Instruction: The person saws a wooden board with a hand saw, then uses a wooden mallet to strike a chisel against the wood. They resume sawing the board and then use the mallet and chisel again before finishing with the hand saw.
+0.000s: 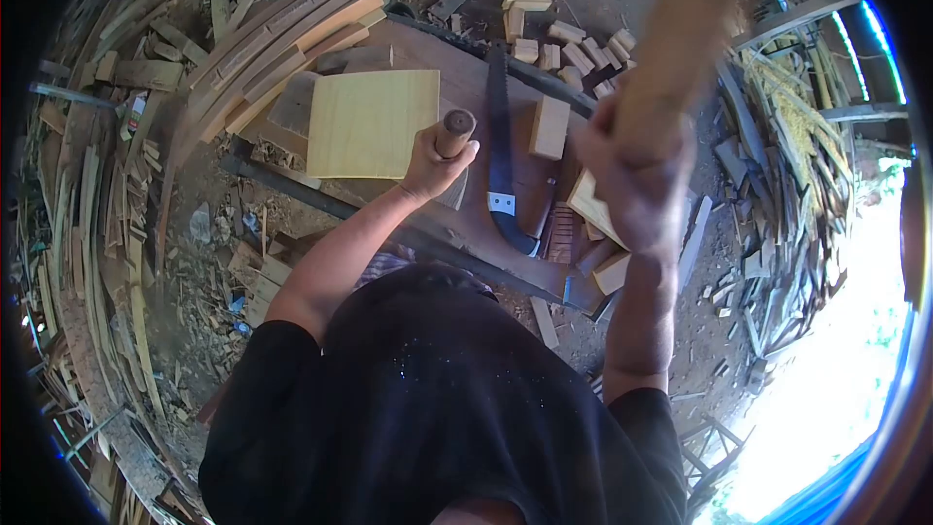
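Observation:
My left hand (434,163) is closed around the round wooden handle of a chisel (454,133), held upright at the right edge of a pale square board (374,124). Its blade is hidden below my fist. My right hand (646,180) is raised on the right, wrapped around a thick wooden mallet (685,34) smeared by motion, which reaches past the top of the view. Between my hands, a handsaw (500,136) with a black handle lies on the workbench (452,63). Beside the saw rests a rectangular wooden block (550,128).
Several small wood blocks (578,53) lie beyond the bench's far edge. Long curved planks (292,49) are stacked at the upper left. Scrap timber (97,224) lines the left side, and more wood is piled at the right (768,185). Wood chips litter the ground.

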{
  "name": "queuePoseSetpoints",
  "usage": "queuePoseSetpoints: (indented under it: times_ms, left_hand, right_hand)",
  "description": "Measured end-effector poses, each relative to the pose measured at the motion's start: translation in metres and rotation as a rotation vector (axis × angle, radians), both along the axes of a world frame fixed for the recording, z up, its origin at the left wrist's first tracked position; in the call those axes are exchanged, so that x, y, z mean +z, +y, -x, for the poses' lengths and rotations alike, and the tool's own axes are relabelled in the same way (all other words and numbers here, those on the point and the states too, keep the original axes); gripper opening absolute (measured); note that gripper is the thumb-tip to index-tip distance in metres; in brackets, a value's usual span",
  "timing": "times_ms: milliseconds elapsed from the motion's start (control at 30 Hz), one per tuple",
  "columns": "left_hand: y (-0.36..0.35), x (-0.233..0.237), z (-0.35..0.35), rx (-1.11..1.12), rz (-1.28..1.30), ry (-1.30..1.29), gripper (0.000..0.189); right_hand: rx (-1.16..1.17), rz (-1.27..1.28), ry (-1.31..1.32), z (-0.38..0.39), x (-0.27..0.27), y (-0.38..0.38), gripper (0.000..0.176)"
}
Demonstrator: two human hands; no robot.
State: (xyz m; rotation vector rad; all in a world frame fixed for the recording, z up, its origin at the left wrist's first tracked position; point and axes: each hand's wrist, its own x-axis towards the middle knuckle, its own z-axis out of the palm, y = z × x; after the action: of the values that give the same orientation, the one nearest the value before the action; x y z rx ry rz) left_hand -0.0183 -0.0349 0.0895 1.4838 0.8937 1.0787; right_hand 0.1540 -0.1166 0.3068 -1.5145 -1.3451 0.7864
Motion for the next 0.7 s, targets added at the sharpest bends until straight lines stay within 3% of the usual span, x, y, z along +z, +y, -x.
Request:
queuePoseSetpoints:
  times_ms: [67, 100, 167, 267, 367, 433, 500, 533, 600, 633, 667, 700]
  left_hand:
    - [0.001, 0.002, 0.003, -0.005, 0.043, 0.009, 0.016]
    - [0.002, 0.004, 0.003, -0.005, 0.089, 0.016, 0.016]
    - [0.002, 0.006, -0.004, 0.038, 0.094, -0.042, 0.016]
    - [0.009, -0.001, 0.001, 0.04, 0.1, 0.004, 0.017]
    - [0.006, -0.004, 0.0, 0.04, 0.101, 0.028, 0.017]
    - [0.004, -0.006, -0.001, 0.066, 0.071, 0.011, 0.018]
    - [0.004, -0.003, 0.0, 0.038, 0.08, -0.029, 0.018]
    - [-0.001, -0.004, 0.002, 0.041, 0.073, -0.028, 0.018]
    - [0.008, -0.003, 0.0, 0.104, 0.063, -0.048, 0.019]
    - [0.005, -0.004, 0.003, 0.112, 0.085, -0.042, 0.019]
    - [0.0, -0.004, 0.005, 0.082, 0.118, -0.02, 0.019]
    - [0.006, -0.002, 0.004, 0.052, 0.114, -0.008, 0.02]
  right_hand:
    - [-0.071, -0.242, 0.087, 0.007, 0.015, 0.001, 0.045]
    - [-0.074, -0.247, 0.085, 0.01, -0.012, -0.002, 0.045]
    - [0.241, 0.104, -0.588, 0.01, -0.089, -0.007, 0.034]
    - [0.208, 0.187, -0.627, -0.006, -0.031, 0.009, 0.033]
    - [0.06, -0.221, -0.249, 0.005, 0.04, 0.015, 0.045]
    - [-0.089, -0.415, -0.211, 0.007, 0.031, 0.019, 0.041]
    - [0.249, 0.154, -0.797, 0.003, -0.046, 0.02, 0.044]
    - [0.25, 0.146, -0.797, 0.001, -0.053, 0.014, 0.044]
    - [0.285, 0.364, -0.604, -0.015, -0.054, 0.014, 0.046]
    - [0.204, 0.145, -0.665, -0.016, -0.043, 0.018, 0.046]
    - [0.083, 0.114, -0.589, -0.002, 0.0, 0.016, 0.049]
    - [0.095, -0.146, -0.486, -0.003, 0.023, 0.018, 0.051]
